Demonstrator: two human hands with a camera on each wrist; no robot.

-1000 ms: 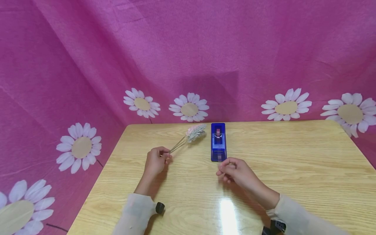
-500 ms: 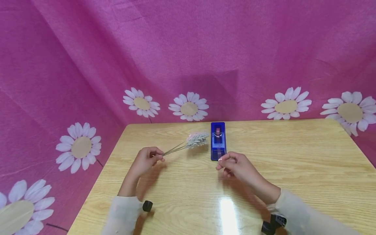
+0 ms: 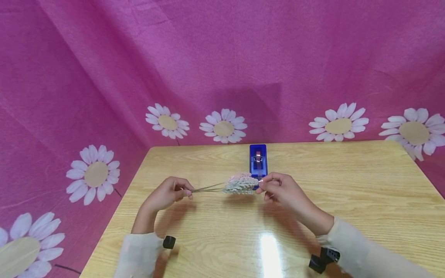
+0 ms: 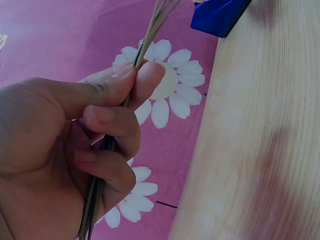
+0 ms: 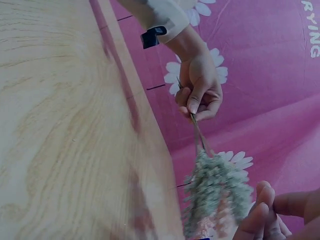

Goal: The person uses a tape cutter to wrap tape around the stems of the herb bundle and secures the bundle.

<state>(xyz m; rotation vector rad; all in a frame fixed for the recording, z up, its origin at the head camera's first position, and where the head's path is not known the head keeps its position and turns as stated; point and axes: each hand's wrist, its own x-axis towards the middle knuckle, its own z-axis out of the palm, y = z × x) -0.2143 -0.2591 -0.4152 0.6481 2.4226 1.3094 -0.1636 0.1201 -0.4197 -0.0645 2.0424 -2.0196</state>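
We hold the sprig (image 3: 240,184) over the table (image 3: 347,185), our left hand (image 3: 167,193) pinching its stems, our right hand (image 3: 278,188) with curled fingers at its fluffy tip, just in front of the blue box (image 3: 258,158).

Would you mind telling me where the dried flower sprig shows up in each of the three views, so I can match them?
Head: the dried flower sprig lies level at centre, between the left hand and the right hand.
Left wrist: only its stems, pinched at top centre.
Right wrist: its fluffy head at lower right.
Shared landmark: the left hand pinching the stems.
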